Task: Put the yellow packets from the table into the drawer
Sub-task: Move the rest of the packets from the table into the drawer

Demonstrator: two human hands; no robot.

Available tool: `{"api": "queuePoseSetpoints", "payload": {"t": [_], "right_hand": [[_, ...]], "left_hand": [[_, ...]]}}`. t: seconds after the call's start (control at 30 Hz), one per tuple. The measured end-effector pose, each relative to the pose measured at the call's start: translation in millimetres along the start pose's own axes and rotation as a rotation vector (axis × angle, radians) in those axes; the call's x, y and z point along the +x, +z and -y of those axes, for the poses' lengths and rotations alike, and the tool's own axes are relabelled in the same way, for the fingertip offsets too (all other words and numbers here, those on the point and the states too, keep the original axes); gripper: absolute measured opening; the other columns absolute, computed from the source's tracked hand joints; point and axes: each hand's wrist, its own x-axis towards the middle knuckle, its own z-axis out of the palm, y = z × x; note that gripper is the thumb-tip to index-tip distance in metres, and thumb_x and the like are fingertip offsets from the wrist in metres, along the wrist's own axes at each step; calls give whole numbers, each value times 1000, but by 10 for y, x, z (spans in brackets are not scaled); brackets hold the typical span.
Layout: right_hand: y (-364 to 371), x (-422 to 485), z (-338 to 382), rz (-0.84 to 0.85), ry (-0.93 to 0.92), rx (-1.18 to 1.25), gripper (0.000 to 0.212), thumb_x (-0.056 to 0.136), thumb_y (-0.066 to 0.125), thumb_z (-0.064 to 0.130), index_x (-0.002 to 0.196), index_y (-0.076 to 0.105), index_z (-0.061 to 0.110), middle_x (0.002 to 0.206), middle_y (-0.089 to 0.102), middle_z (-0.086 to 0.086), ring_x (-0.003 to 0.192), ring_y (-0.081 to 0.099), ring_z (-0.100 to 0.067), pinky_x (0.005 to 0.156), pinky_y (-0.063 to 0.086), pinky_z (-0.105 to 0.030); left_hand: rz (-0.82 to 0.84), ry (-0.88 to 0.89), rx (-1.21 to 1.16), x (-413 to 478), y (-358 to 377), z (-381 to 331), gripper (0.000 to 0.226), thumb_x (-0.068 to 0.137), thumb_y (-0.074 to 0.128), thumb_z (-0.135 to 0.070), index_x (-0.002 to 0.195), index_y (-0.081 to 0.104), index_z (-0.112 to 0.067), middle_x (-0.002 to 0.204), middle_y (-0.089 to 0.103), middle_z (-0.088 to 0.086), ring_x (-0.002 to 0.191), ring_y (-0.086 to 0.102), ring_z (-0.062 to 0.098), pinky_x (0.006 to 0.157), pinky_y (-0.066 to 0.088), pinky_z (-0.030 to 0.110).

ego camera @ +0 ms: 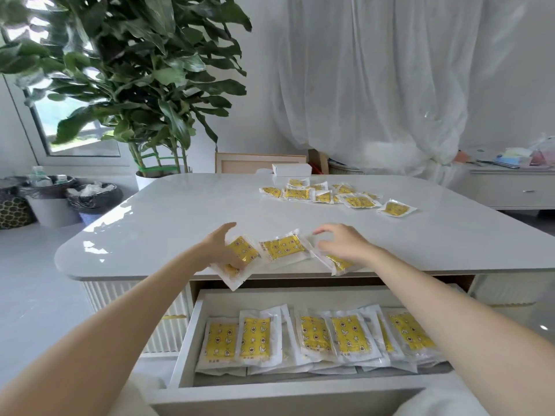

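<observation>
White room, daylight from window (pixel 75 124) on my left. Big leafy plant (pixel 144 70) in white pot (pixel 143 179) behind glossy table (pixel 180 211). Sheer curtain (pixel 375 85) across back wall (pixel 264 130). Lined bins (pixel 51 199) on pale floor (pixel 30 280) left; low drawer cabinet (pixel 510 190) with clutter (pixel 516 157) on top, far right.

Near packets (pixel 282 247): we see three, yellow in clear wrap, flat on the table (pixel 180 223) at its 6 o'clock edge, the leftmost overhanging.
Far packets (pixel 359 201): loose scatter at 1 o'clock.
Drawer (pixel 187 334): open below the 6 o'clock edge.
Stored packets (pixel 252 337): overlapping row lying inside.
</observation>
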Motion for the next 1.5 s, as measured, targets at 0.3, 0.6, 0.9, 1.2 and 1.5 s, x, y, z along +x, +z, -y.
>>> {"api": "queuePoseSetpoints", "payload": {"t": [0.3, 0.6, 0.9, 1.2, 1.5], "right_hand": [[-54, 32, -212, 34, 524, -129, 112, 54, 75, 72, 139, 32, 13, 137, 42, -12, 127, 40, -30, 99, 42, -36], [-61, -58, -184, 11, 612, -268, 111, 47, 61, 89, 129, 43, 16, 124, 47, -10, 117, 43, -27, 80, 35, -32], [-110, -132, -166, 60, 515, -264, 102, 55, 59, 85, 113, 46, 2, 85, 56, -9, 70, 57, -24, 57, 45, -27], [-42, -188, -248, -8, 424, -302, 108, 45, 50, 94, 118, 50, 14, 126, 52, -9, 122, 41, -29, 89, 37, -37], [17, -101, -343, 32, 230, -129, 49, 87, 53, 61, 93, 44, 14, 88, 48, -3, 83, 52, -22, 73, 41, -33]], "left_hand": [[-181, -129, -352, 15, 20, -79, 52, 82, 70, -9, 128, 47, -5, 111, 59, 14, 87, 59, 26, 66, 53, 33], [-240, -79, -644, 1, -40, -140, 18, 85, 70, -18, 85, 52, -14, 85, 63, 3, 69, 61, 17, 69, 52, 28], [-166, -95, -699, -104, -112, -153, 44, 86, 68, -21, 125, 50, -8, 116, 66, 14, 95, 67, 28, 75, 57, 37], [-154, -73, -667, -192, -16, -247, 43, 87, 68, -21, 125, 49, -12, 113, 65, 11, 89, 65, 25, 66, 56, 31], [-145, -58, -643, -242, 48, -288, 44, 86, 68, -23, 125, 49, -13, 114, 65, 10, 89, 66, 24, 66, 56, 30]]}}
